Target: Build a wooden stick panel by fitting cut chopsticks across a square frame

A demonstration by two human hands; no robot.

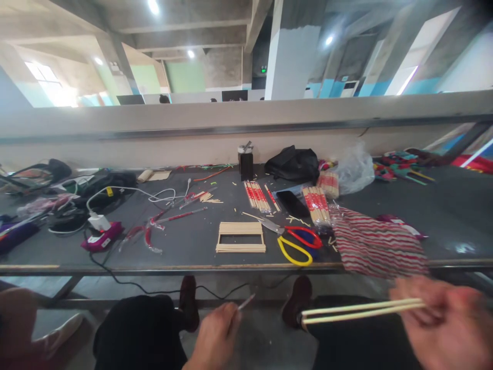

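Observation:
My right hand [442, 318], low at the right and a little blurred, holds a pair of pale wooden sticks [362, 311] that point left, over my leg. At the bottom middle, my left hand [219, 331] is closed on a thin, pale, pen-like object [247, 301] whose tip points up and right. Both hands are in front of the table edge. On the dark table [185, 241] lies a small rectangular frame of wooden sticks [241, 247]. Scissors with red and yellow handles [295, 259] rest to its right.
Packs of wooden sticks [257, 196], a black phone [292, 203] and a striped cloth [379, 241] lie farther back and right. A black container [245, 164] stands behind. At the left are red-handled pliers [148, 239], cables and a purple power strip [102, 237]. Another person's leg shows bottom left.

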